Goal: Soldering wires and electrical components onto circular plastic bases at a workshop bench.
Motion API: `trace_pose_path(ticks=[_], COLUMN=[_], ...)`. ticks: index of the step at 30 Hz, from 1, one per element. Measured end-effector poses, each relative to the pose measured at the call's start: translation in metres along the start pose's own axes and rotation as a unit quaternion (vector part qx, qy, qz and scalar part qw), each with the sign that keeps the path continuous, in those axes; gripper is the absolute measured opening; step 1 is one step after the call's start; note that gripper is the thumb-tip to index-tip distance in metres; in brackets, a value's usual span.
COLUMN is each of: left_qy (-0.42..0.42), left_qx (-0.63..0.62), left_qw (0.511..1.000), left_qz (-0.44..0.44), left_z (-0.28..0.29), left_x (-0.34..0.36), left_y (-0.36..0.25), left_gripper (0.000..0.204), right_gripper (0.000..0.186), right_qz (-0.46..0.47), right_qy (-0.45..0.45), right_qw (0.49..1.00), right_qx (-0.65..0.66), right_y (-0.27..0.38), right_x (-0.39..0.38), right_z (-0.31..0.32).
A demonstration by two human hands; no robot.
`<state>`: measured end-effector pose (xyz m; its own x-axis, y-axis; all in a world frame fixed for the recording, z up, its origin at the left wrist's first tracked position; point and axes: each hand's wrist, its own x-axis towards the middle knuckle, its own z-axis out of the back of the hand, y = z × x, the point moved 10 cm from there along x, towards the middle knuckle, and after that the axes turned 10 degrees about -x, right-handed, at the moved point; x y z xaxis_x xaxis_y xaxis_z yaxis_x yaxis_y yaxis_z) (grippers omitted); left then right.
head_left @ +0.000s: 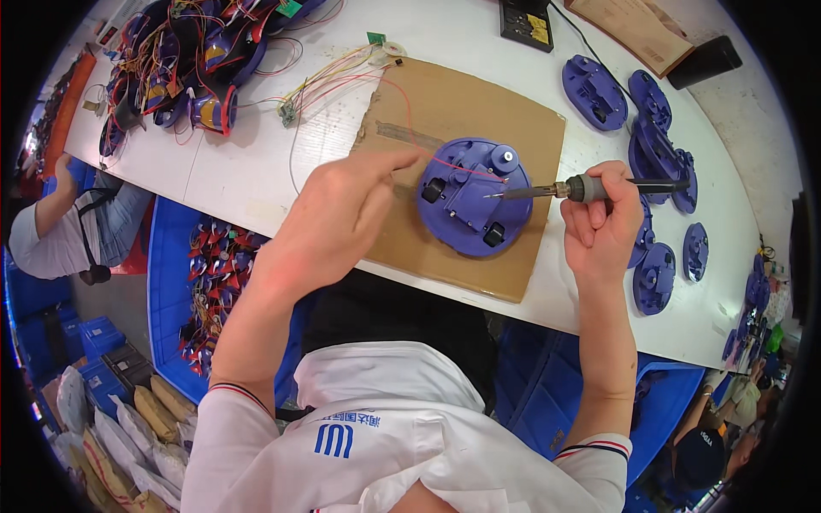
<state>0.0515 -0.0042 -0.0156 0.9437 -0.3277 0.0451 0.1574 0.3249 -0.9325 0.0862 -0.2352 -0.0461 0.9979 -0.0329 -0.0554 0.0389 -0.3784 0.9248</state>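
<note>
On a brown cardboard sheet [505, 282] lies a round purple plastic base [457, 232] with black wheels and a small white-topped post. My right hand [603, 222] grips a soldering iron [586, 188] by its dark handle, its metal tip pointing left over the middle of the base. From the left, my left hand [342, 209] reaches to the base's edge, fingers closed, fingertips at a thin red wire [462, 165]. That wire runs to the base near the iron. At its other end, loose wires and small green circuit boards [288, 111] lie on the white table.
Purple, red and yellow toy parts with wires [214, 60] pile up at the back left. More purple bases [594, 92] lie to the right. A black tray with a yellow pad [526, 24] stands at the back. A blue bin [175, 291] of wired parts sits below left; a person [68, 214] sits beyond.
</note>
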Motion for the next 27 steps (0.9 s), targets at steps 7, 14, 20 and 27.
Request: trace_pose_path(ticks=[7, 14, 20, 27], left_qy=[-0.187, -0.242, -0.298, -0.315], left_qx=[-0.235, -0.087, 0.015, 0.078], left_qw=[0.951, 0.966, 0.946, 0.928], left_qz=[0.078, -0.001, -0.127, -0.182], left_z=[-0.009, -0.008, -0.011, -0.014], left_x=[-0.035, -0.043, -0.047, -0.047], left_y=[0.027, 0.025, 0.008, -0.004], left_gripper=[0.023, 0.014, 0.013, 0.018], right_gripper=[0.014, 0.012, 0.012, 0.011], right_qz=[0.016, 0.032, 0.042, 0.045], right_qy=[-0.003, -0.013, -0.015, -0.017], right_qw=[0.998, 0.997, 0.995, 0.995], right_qx=[-0.065, -0.065, -0.088, -0.085], right_y=[-0.006, -0.005, -0.006, -0.006], right_x=[-0.011, -0.013, -0.014, -0.014], right_z=[-0.015, -0.016, -0.017, -0.018])
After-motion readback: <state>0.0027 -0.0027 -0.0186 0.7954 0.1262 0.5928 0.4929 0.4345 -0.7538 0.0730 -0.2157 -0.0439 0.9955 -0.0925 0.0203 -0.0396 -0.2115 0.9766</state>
